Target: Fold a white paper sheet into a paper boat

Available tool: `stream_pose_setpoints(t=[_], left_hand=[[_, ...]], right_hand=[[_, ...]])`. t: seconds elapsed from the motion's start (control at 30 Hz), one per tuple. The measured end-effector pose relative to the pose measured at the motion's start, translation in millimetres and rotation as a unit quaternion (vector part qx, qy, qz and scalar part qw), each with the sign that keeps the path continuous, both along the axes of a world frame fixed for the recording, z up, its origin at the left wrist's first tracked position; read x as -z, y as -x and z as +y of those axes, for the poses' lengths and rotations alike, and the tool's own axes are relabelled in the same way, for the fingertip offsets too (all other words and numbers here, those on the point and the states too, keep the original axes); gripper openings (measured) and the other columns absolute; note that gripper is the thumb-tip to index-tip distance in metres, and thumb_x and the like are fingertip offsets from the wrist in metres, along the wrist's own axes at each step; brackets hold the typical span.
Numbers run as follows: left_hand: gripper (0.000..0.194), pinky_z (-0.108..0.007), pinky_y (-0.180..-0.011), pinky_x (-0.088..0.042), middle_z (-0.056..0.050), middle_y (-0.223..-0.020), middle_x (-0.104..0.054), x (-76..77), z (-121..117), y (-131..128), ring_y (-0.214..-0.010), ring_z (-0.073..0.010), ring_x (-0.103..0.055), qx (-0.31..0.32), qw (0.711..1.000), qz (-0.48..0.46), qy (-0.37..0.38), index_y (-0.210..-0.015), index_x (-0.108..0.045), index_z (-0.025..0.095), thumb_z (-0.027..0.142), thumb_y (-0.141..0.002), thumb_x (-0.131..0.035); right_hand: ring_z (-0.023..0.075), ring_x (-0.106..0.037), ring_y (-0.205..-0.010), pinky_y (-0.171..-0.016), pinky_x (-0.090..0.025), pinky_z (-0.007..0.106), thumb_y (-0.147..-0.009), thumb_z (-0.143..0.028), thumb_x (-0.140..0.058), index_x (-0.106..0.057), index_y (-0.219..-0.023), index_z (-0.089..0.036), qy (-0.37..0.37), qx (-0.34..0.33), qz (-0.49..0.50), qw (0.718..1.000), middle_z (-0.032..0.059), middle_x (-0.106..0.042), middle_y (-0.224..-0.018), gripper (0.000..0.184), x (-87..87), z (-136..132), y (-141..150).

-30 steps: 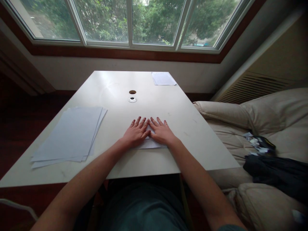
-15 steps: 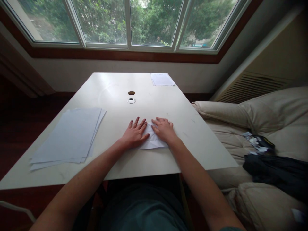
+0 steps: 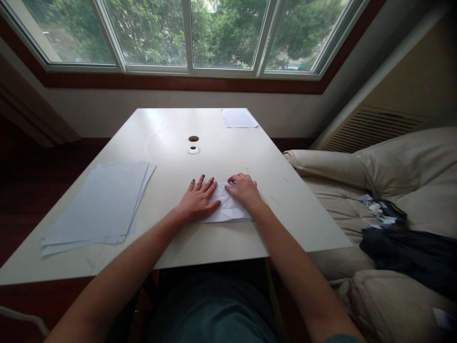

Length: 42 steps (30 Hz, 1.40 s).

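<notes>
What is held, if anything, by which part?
The left hand lies flat on the creased paper; whether the right hand grips its right side is unclear.

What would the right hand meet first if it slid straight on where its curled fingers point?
Probably the left hand, across the creased white paper from the right hand; exact heights are unclear.

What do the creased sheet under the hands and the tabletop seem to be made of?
Creased sheet: matte white paper, judging by its visible fold lines. Tabletop: smooth, semi-gloss white, with light reflected near its far edge; probably laminate, possibly painted board.
</notes>
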<state>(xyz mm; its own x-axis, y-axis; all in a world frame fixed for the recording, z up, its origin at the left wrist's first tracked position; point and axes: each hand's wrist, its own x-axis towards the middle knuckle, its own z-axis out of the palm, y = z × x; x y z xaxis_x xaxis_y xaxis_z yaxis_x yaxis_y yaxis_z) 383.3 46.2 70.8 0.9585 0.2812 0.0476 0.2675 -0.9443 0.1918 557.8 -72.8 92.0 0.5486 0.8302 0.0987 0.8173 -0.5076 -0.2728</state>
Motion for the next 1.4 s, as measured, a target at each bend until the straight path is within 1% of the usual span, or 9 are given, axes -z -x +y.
stream_pose_setpoints(t=[0.37,0.53,0.67,0.73,0.8,0.9,1.03,1.2,1.4], left_hand=[[0.079,-0.057,-0.121,-0.005,-0.004,-0.165,-0.010,-1.6,1,0,-0.152,-0.0323,0.003,0.002,1.000,0.011,-0.001,-0.158,-0.017,0.020,0.066,-0.095,-0.027],[0.079,-0.058,-0.121,-0.009,-0.006,-0.164,-0.016,-4.8,0,1,-0.152,-0.0342,-0.001,0.006,1.000,-0.019,0.018,-0.157,-0.020,0.020,0.066,-0.094,-0.033],[0.057,-0.058,-0.120,-0.017,-0.006,-0.160,-0.030,-8.9,2,3,-0.150,-0.0313,-0.015,0.029,0.996,-0.070,0.043,-0.147,-0.041,0.023,0.055,-0.099,-0.034],[0.042,-0.053,-0.118,-0.025,-0.006,-0.153,-0.042,-10.6,4,4,-0.146,-0.0275,-0.027,0.039,0.992,-0.107,0.058,-0.130,-0.056,0.024,0.044,-0.101,-0.034],[0.032,-0.047,-0.114,-0.035,-0.006,-0.142,-0.054,-11.9,6,4,-0.137,-0.0244,-0.040,0.045,0.986,-0.145,0.070,-0.112,-0.063,0.023,0.036,-0.101,-0.036],[0.026,-0.042,-0.104,-0.044,-0.008,-0.122,-0.064,-12.8,7,5,-0.119,-0.0223,-0.053,0.052,0.979,-0.180,0.086,-0.102,-0.065,0.022,0.029,-0.100,-0.040],[0.026,-0.040,-0.099,-0.047,-0.008,-0.107,-0.067,-11.8,6,4,-0.108,-0.0217,-0.056,0.056,0.978,-0.179,0.092,-0.100,-0.065,0.021,0.029,-0.100,-0.040],[0.029,-0.040,-0.099,-0.046,-0.008,-0.109,-0.066,-10.2,5,3,-0.107,-0.0224,-0.055,0.068,0.981,-0.168,0.072,-0.098,-0.066,0.020,0.031,-0.101,-0.040],[0.020,-0.041,-0.098,-0.046,-0.009,-0.110,-0.065,-10.2,6,3,-0.107,-0.0229,-0.055,0.073,0.982,-0.155,0.075,-0.099,-0.063,0.019,0.028,-0.098,-0.046]], right_hand=[[0.0303,-0.048,-0.113,-0.090,-0.039,0.043,-0.089,-0.048,-0.057,-0.063,-0.110,-0.025,-0.007,-0.021,0.000,1.000,0.0107,-0.059,-0.120,0.032,4.3,-4,-3],[0.0299,-0.047,-0.112,-0.090,-0.039,0.042,-0.090,-0.047,-0.057,-0.061,-0.112,-0.026,-0.007,-0.044,0.001,0.999,0.0102,-0.059,-0.121,0.032,5.8,-3,1],[0.0300,-0.047,-0.114,-0.091,-0.038,0.042,-0.090,-0.048,-0.056,-0.061,-0.116,-0.026,0.002,-0.036,0.001,0.999,0.0110,-0.058,-0.123,0.034,5.7,-2,2],[0.0299,-0.047,-0.115,-0.091,-0.038,0.042,-0.091,-0.048,-0.056,-0.061,-0.118,-0.026,0.009,-0.035,0.003,0.999,0.0112,-0.057,-0.125,0.035,5.0,-2,2],[0.0300,-0.047,-0.115,-0.092,-0.038,0.043,-0.091,-0.048,-0.055,-0.061,-0.118,-0.027,0.013,-0.034,0.005,0.999,0.0113,-0.057,-0.125,0.035,4.3,-2,2],[0.0302,-0.047,-0.115,-0.092,-0.037,0.043,-0.091,-0.049,-0.055,-0.061,-0.118,-0.027,0.014,-0.034,0.005,0.999,0.0112,-0.057,-0.125,0.036,4.0,-2,2],[0.0297,-0.047,-0.115,-0.092,-0.038,0.042,-0.091,-0.049,-0.055,-0.061,-0.119,-0.028,0.012,-0.034,0.000,0.999,0.0110,-0.057,-0.124,0.036,4.8,-2,2],[0.0290,-0.048,-0.113,-0.091,-0.038,0.042,-0.090,-0.047,-0.057,-0.062,-0.116,-0.027,-0.001,-0.039,-0.001,0.999,0.0099,-0.059,-0.121,0.034,3.9,-2,2],[0.0254,-0.050,-0.113,-0.090,-0.039,0.039,-0.092,-0.044,-0.055,-0.064,-0.113,-0.026,-0.005,-0.068,0.004,0.998,0.0074,-0.062,-0.120,0.029,0.6,-2,2]])
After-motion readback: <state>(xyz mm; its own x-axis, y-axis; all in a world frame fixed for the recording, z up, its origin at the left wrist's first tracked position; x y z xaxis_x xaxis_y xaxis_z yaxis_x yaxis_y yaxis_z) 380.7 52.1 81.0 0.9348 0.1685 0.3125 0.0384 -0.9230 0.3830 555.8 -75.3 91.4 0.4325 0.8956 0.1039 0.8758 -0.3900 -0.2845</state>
